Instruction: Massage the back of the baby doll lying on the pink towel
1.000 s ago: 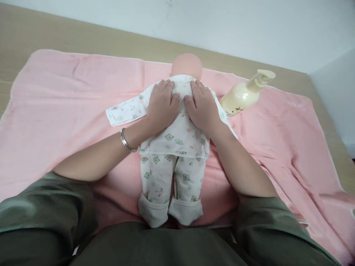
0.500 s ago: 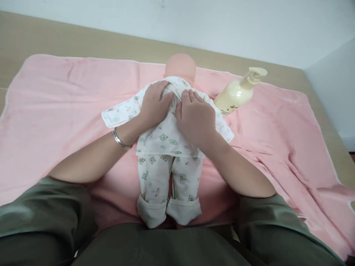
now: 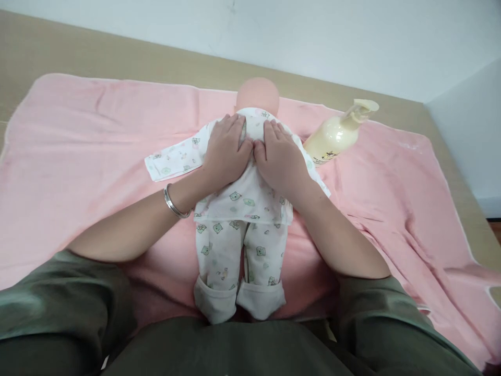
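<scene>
A baby doll (image 3: 257, 94) lies face down, its bald head away from me. It wears a white printed top (image 3: 242, 201) and matching trousers (image 3: 223, 250) with turned-up cuffs. My left hand (image 3: 227, 151) rests flat on the left side of the doll's upper back, a silver bangle (image 3: 174, 202) at its wrist. On the right side of the back lies my right hand (image 3: 284, 159), palm down with fingers stretched toward the head. Both thumbs point inward and almost meet over the spine. Neither hand grips anything.
A cream pump bottle (image 3: 334, 134) lies tilted on the pink blanket (image 3: 90, 156), just right of the doll's shoulder. Under the blanket is a wooden table (image 3: 117, 57), its far side against a white wall (image 3: 293, 42).
Both hands have shifted slightly over the upper back, and the thumbs are now closer together. The creases in the top between the hands have smoothed out.
</scene>
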`<state>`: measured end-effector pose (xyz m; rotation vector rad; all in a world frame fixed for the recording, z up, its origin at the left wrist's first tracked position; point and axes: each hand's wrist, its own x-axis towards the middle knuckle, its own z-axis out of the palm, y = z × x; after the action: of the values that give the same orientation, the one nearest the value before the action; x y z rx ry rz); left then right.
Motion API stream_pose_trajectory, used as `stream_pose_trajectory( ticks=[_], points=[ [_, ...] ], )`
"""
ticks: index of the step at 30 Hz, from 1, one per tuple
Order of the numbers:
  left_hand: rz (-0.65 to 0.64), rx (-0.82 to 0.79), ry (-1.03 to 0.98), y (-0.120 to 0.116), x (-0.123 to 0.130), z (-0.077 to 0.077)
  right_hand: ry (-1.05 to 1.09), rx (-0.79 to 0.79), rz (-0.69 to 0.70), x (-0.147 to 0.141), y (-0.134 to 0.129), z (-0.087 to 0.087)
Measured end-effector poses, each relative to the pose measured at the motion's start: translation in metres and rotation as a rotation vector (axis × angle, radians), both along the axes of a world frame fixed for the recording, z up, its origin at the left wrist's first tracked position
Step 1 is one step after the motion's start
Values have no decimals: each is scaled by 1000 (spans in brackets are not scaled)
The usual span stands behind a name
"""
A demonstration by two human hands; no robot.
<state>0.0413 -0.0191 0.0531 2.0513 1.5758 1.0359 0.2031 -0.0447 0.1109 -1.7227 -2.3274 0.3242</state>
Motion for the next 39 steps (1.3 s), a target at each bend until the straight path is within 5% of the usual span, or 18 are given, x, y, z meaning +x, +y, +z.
stream_pose_trajectory(
  ticks=[4,15,21,25,34,39],
  points=[
    [-36,28,0,14,-8,3,-58,30,2,-8,-17,9],
    [-56,15,19,-15,9,2,20,-9,-8,9,25,-6],
    [-31,-38,-36,15,-6,5,-69,33,-18,-4,-6,4],
    [-13,5,-28,14,-6,3,-124,63,-50,-12,-26,9],
    [-27,41,26,-19,9,5,28,59,3,4,22,-7],
    [-71,25,-18,0,-3,-2,-23,43,-5,-3,4,-2]
  ],
)
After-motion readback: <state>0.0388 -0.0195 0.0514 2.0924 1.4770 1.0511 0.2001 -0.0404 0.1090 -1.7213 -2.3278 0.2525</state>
